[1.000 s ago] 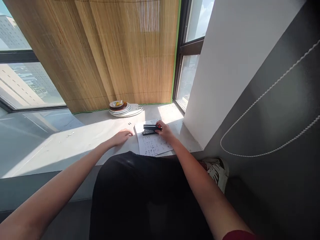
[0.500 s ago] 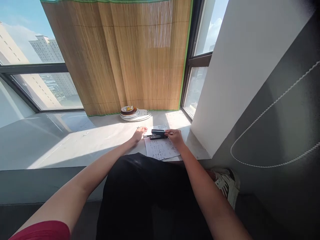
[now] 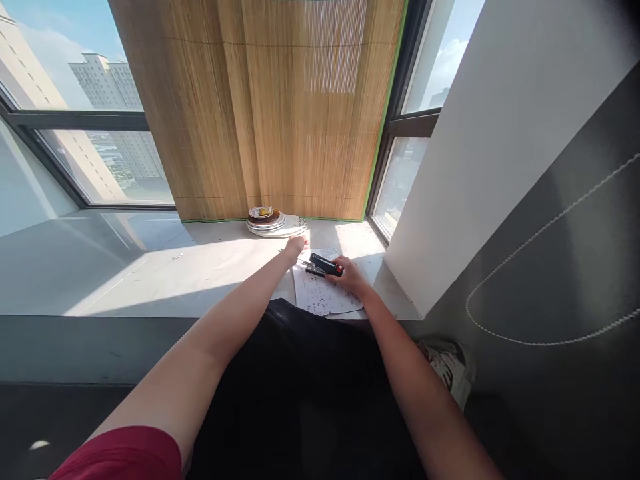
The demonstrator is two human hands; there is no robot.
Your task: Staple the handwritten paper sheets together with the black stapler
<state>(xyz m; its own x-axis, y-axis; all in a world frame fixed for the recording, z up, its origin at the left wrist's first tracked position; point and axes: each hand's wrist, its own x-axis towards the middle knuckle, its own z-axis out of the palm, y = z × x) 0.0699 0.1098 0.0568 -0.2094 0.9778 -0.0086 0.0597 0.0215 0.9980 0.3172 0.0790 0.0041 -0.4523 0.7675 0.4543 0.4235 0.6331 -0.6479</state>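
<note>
- Nearest the camera, a dark garment (image 3: pixel 300 400) covers the person's lap, a red sleeve (image 3: pixel 120 457) shows at lower left, and a white shoe (image 3: pixel 447 367) sits on the floor by the grey wall at right.
- Both bare forearms reach forward over the near edge of the sunlit window ledge (image 3: pixel 150 267).
- A printed sheet of paper (image 3: pixel 323 297) lies at the ledge's near edge, toward its right end, one corner reaching the rim.
- The right hand (image 3: pixel 353 277) rests on the sheet with its fingers curled around the rear, red-tipped end of a black stapler (image 3: pixel 325 265).
- The stapler sits over the sheet's far left corner, its long axis running from the right hand up and leftward, its mouth pointing at the left hand.
- The left hand (image 3: pixel 297 245) lies just past that mouth, at the sheet's far left corner; its fingers look loosely together on the ledge, and whether they pinch anything is too small to tell.
- The right hand is the one on the tool; the left is a short gap away.
- Farther back, a stack of plates (image 3: pixel 273 223) stands against the bamboo blind (image 3: pixel 280 107), with high-rise buildings beyond the glass.
</note>
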